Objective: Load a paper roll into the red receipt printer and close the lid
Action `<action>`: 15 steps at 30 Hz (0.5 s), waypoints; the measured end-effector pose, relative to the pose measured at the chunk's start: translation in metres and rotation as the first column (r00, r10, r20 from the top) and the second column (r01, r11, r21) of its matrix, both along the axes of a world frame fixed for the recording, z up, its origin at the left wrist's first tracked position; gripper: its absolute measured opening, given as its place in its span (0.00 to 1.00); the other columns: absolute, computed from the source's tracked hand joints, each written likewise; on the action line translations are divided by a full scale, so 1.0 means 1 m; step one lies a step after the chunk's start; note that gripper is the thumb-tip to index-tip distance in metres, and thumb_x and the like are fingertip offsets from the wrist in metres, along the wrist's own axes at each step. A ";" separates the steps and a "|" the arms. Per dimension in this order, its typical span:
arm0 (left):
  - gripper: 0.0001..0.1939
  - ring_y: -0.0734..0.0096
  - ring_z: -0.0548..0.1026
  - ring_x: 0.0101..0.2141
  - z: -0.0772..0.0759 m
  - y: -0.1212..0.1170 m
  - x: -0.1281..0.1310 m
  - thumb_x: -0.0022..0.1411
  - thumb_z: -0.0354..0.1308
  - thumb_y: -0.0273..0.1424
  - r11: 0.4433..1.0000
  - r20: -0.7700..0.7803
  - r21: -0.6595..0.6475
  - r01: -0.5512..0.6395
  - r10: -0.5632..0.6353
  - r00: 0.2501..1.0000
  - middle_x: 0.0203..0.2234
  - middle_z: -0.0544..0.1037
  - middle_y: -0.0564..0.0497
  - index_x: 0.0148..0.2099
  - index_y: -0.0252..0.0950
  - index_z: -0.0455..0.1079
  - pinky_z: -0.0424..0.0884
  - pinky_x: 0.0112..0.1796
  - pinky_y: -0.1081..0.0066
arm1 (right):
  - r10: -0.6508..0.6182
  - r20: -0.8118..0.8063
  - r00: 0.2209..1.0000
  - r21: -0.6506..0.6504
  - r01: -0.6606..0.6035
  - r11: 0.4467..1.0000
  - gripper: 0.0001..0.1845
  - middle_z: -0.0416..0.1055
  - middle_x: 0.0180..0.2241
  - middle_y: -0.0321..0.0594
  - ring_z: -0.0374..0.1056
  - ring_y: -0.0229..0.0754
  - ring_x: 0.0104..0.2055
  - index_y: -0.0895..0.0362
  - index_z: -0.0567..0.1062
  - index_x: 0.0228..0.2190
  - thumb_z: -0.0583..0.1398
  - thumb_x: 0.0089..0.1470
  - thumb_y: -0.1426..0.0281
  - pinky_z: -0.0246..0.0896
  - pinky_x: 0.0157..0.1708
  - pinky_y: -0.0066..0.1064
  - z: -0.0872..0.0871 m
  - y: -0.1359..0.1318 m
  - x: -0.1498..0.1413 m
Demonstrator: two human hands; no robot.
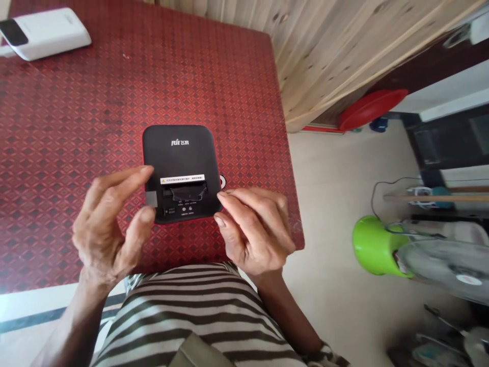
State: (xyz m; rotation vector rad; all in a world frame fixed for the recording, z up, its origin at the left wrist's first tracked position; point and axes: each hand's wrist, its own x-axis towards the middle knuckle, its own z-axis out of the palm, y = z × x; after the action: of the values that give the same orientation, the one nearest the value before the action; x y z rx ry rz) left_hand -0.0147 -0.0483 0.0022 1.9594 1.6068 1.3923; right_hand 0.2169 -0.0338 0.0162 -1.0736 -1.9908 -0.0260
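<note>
A small black receipt printer point(179, 163) with rounded corners and red sides lies on the red patterned table in front of me. It bears a white logo and a white warning label point(182, 179). Below the label, a dark piece of film or tape point(188, 193) sits at its slot. My left hand point(114, 219) is at the printer's left edge, fingers and thumb apart, fingertips touching or very near it. At the right edge is my right hand point(255, 227), its index fingertip by the side and its thumb slightly apart below. A white ring-shaped thing point(223, 181) shows partly beside the printer.
The red table point(114, 86) ends at the right above a pale floor. A white device with a dark panel point(53, 33) lies at the far left. Wooden panelling point(324, 51) stands behind. On the right are a green bucket point(372, 244), a fan point(451, 270) and a red basin point(372, 107).
</note>
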 end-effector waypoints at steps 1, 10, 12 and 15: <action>0.22 0.57 0.79 0.54 -0.002 -0.001 -0.002 0.70 0.62 0.33 0.998 0.025 0.006 -0.066 0.066 0.998 0.55 0.83 0.45 0.64 0.43 0.76 0.73 0.57 0.55 | -0.010 -0.003 1.000 -0.014 0.010 1.000 0.09 0.82 0.42 0.46 0.77 0.47 0.45 0.58 0.80 0.48 0.62 0.69 0.72 0.76 0.47 0.43 0.000 -0.002 0.001; 0.19 0.59 0.80 0.50 -0.019 -0.017 -0.006 0.70 0.62 0.34 0.981 0.006 -0.080 -0.177 0.178 0.984 0.50 0.84 0.46 0.62 0.44 0.77 0.74 0.54 0.56 | -0.017 0.029 0.999 -0.030 0.018 0.999 0.11 0.82 0.42 0.45 0.77 0.45 0.43 0.57 0.80 0.47 0.65 0.64 0.78 0.76 0.46 0.42 0.000 -0.014 -0.003; 0.20 0.58 0.80 0.52 -0.019 -0.020 -0.002 0.72 0.61 0.36 0.982 0.012 -0.117 -0.146 0.149 0.989 0.51 0.83 0.47 0.63 0.47 0.75 0.74 0.55 0.55 | -0.020 0.030 0.999 -0.021 0.021 1.000 0.11 0.82 0.42 0.44 0.77 0.45 0.43 0.56 0.80 0.47 0.65 0.65 0.78 0.76 0.45 0.42 -0.001 -0.014 -0.005; 0.20 0.59 0.79 0.51 -0.021 -0.023 0.003 0.73 0.58 0.39 0.984 0.026 -0.121 -0.128 0.132 0.991 0.53 0.83 0.48 0.65 0.47 0.74 0.74 0.55 0.55 | -0.032 0.021 0.999 -0.008 0.032 0.999 0.11 0.82 0.41 0.44 0.77 0.44 0.43 0.56 0.80 0.47 0.64 0.65 0.78 0.76 0.45 0.41 -0.002 -0.013 -0.005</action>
State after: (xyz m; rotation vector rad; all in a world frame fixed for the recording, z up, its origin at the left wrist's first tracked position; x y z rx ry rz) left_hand -0.0119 -0.0717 -0.0187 1.7834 1.7865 1.3341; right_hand 0.2119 -0.0469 0.0144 -1.1145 -1.9937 -0.0462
